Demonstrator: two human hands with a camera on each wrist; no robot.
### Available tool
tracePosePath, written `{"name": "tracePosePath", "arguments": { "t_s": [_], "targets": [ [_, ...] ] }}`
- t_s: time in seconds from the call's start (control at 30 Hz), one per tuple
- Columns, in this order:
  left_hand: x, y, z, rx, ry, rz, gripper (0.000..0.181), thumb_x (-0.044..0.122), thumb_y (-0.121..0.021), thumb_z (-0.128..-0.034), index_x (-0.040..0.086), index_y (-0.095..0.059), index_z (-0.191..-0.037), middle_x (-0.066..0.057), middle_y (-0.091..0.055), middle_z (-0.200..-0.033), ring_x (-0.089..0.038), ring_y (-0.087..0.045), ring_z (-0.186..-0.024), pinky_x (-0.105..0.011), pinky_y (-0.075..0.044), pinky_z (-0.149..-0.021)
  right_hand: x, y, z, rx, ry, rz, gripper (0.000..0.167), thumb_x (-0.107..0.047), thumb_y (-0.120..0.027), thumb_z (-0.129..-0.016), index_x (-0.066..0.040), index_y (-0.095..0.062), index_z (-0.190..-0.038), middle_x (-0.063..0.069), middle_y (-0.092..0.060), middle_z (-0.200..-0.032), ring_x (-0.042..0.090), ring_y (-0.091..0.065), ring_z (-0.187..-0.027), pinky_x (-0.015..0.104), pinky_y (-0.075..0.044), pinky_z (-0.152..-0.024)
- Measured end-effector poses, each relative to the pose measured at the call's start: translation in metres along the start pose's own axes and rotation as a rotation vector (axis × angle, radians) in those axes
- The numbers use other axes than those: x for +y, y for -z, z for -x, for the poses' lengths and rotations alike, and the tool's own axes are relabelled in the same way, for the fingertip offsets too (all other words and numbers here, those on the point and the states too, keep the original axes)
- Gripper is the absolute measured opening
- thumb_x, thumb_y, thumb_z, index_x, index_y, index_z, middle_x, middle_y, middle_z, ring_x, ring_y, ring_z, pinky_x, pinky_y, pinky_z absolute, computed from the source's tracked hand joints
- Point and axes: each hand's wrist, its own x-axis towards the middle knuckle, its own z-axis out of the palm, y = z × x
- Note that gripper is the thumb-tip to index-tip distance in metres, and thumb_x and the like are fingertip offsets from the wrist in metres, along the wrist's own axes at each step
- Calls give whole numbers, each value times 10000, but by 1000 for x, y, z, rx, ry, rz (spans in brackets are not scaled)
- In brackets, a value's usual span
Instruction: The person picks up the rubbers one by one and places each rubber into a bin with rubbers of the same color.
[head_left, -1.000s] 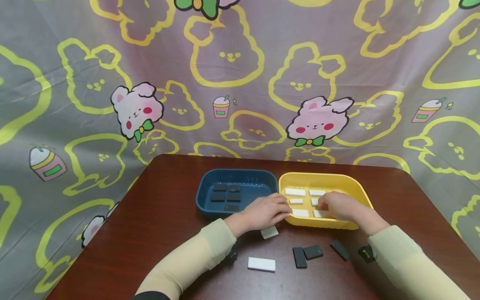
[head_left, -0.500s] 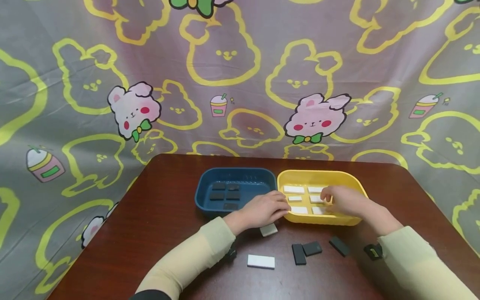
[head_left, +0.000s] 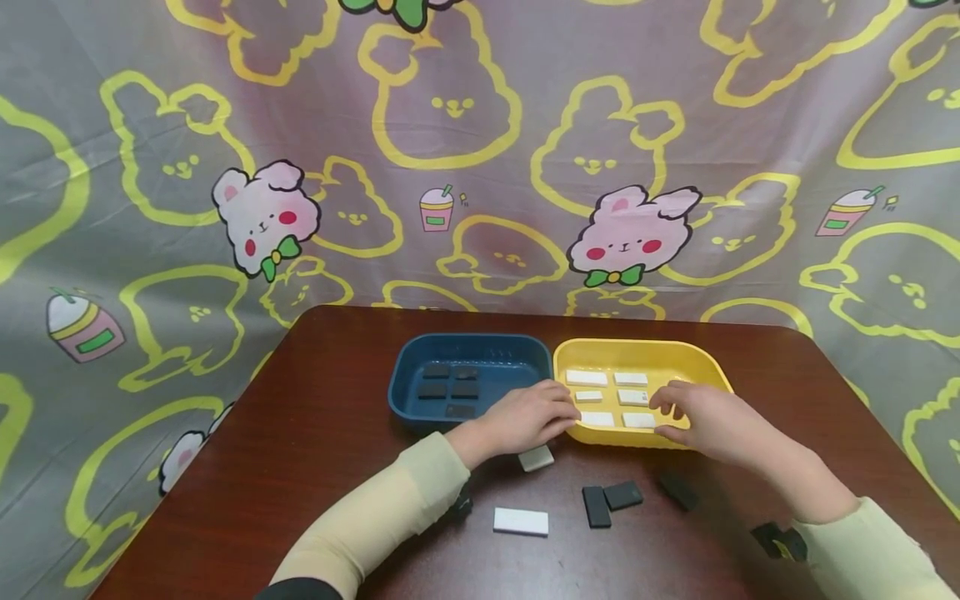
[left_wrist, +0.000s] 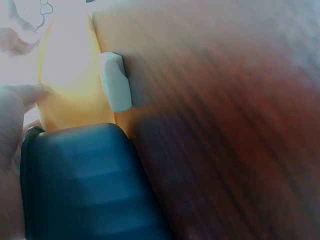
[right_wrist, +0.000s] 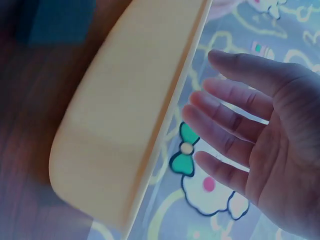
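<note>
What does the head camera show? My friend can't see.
A left hand touches a yellow tray holding white blocks; an empty right hand hovers over it. A blue tray with dark blocks stands alongside; loose blocks lie on the table.

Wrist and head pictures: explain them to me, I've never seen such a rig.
There is no machine; a person works barehanded. The head picture comes from a camera worn on the head, the wrist pictures from one on each wrist. On the table stand a blue tray with dark blocks and a yellow tray with white blocks; loose blocks lie in front. The left hand seems to grip the yellow tray's rim; the right hand, near that tray, holds nothing.
</note>
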Motion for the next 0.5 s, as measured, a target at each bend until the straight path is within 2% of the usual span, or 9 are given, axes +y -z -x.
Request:
{"name": "tracePosePath", "arguments": {
  "t_s": [0.2, 0.3, 0.43, 0.5],
  "targets": [
    [0, 0, -1, 7, -3, -6, 266, 300, -532, -1010, 174, -703, -1169, 40, -618, -1162, -98, -497, -1118, -212, -409, -952, -22, -9, 15, 27, 146, 12, 269, -235, -842, -752, -160, -670, -944, -96, -620, -877, 80, -575, -742, 328, -525, -680],
    [0, 0, -1, 8, -4, -8, 263, 296, -536, -1008, 172, -704, -1168, 38, -620, -1163, -99, -498, -1121, -213, -408, -956, -31, -18, 21, 9, 219, 9, 263, -242, -832, -761, -177, -668, -955, -125, -602, -894, 35, -552, -734, 298, -508, -656],
    [1, 1, 0, 8, -3, -16, 261, 304, -533, -1009, 182, -704, -1165, 39, -622, -1172, -99, -500, -1130, -213, -405, -963, -40, -31, 26, -46, 259, -10, 272, -246, -819, -770, -181, -666, -985, -142, -568, -875, -3, -502, -692, 262, -479, -622],
    [2, 1, 0, 5, 1, -19, 258, 307, -534, -1008, 189, -704, -1163, 41, -621, -1172, -97, -500, -1130, -213, -405, -962, -42, -38, 27, -48, 282, -8, 291, -234, -828, -754, -174, -661, -985, -134, -566, -873, -7, -493, -686, 267, -476, -615]
  ]
}}
